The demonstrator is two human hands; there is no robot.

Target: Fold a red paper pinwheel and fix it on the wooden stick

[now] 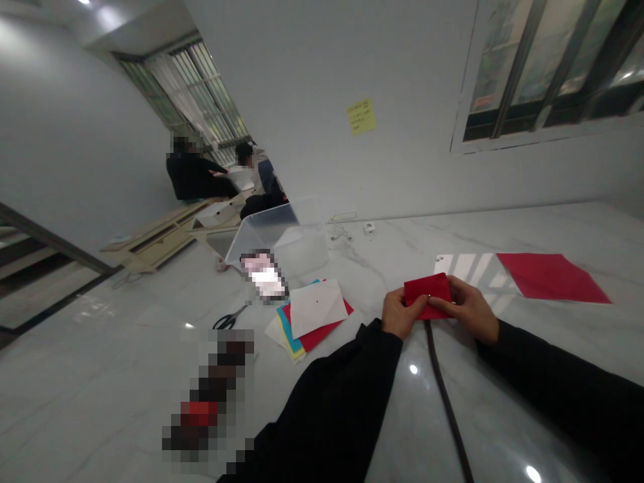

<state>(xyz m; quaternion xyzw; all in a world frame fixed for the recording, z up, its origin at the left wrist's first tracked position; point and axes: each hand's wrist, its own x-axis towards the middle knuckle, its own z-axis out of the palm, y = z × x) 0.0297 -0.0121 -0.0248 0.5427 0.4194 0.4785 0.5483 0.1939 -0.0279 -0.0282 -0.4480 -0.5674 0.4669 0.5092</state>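
Observation:
A small folded red paper (427,290) is held over the glossy white marble surface (503,389). My left hand (400,314) pinches its lower left edge with closed fingers. My right hand (467,308) grips its right side, thumb pressed on top. Both arms wear black sleeves. A flat red paper sheet (551,276) lies to the right of my hands, apart from them.
A stack of coloured sheets (312,315) with a white one on top lies to the left, scissors (229,318) beside it. A clear plastic box (282,238) stands behind. Two people sit far back by a window. A dark strap (445,396) runs below my hands.

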